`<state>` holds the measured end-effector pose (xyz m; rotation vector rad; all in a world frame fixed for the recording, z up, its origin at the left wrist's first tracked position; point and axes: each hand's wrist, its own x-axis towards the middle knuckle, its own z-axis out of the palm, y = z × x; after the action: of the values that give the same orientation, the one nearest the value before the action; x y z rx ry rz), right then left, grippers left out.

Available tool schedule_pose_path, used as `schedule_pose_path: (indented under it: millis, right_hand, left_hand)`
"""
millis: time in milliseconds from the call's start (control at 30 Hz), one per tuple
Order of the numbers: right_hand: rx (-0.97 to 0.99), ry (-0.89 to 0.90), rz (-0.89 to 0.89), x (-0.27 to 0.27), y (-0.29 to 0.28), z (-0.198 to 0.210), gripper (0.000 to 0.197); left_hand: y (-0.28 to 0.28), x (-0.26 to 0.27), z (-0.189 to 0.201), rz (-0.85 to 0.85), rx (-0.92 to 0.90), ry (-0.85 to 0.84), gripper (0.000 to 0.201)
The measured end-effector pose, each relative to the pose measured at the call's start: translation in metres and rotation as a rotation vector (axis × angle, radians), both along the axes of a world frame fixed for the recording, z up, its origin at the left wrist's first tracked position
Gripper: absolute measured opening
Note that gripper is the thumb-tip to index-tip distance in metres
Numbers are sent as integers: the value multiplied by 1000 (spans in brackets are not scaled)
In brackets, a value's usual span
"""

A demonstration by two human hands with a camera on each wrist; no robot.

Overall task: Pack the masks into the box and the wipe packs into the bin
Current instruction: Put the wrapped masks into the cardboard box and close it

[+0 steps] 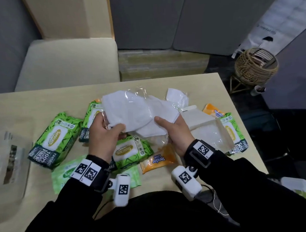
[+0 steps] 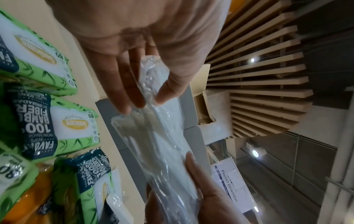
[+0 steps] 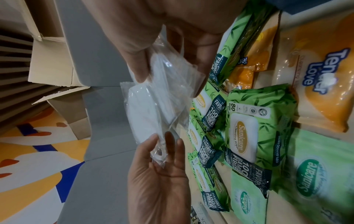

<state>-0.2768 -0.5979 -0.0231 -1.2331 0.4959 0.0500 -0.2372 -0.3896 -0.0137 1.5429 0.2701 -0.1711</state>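
A stack of white masks (image 1: 136,113) in clear wrappers is held above the table by both hands. My left hand (image 1: 113,127) pinches its left end between thumb and fingers (image 2: 134,100). My right hand (image 1: 167,122) grips the right end of the masks (image 3: 162,106), thumb on top. One more wrapped mask (image 1: 176,96) lies on the table beyond. The open white box (image 1: 203,129) sits just right of my right hand. Green wipe packs (image 1: 53,140) and orange wipe packs (image 1: 158,158) lie scattered under and around the hands. The clear bin (image 1: 6,160) stands at the table's left edge.
The light wooden table (image 1: 209,82) ends at the right just past a green pack (image 1: 232,130). A cream chair (image 1: 70,63) stands behind the table. A woven basket (image 1: 256,66) on a stand sits on the floor at the far right.
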Motion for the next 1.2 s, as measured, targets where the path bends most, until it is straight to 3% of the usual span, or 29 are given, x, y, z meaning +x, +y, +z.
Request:
schedule_pose_path:
  millis: [167,367,567,667,800,867,967,1000,1100,1200]
  right_hand:
    - [85,-12,-34,-11,-9,5,48]
    - [182,47,-68,-23,-21,16,44]
    - [196,68,-64,-28,-31,17,47]
    - [182,51,-49,-28,-33,18,40]
    - [162,44,-5,-25,-34,17,42]
    - [142,31,41,-23,-33,19,36]
    - [132,17,112,-19,-29,23,37]
    - [123,9,119,-17,-27,23,40]
    - [136,25,86,-12,-26,24,48]
    - [181,54,40,-7,-28,20,50]
  left_hand:
    - [-14,-8,2,-59,30,6,57]
    - [-24,-15,11,-128,11,-30,40]
    - [-28,-15,17,-107,-155,-58,15]
    - [-21,-5,16,-102,-147,-161,21]
    - [0,10,26,-162,-302,-313,37]
    - [6,13,31,-260,-194,-365,41]
    - [6,12,21,-439,230,-472,48]
    - [6,11,16,-463,298,-478,44]
    - [10,12,9,-425,349,-478,31]
    - [16,12,9,-392,375,-495,30]
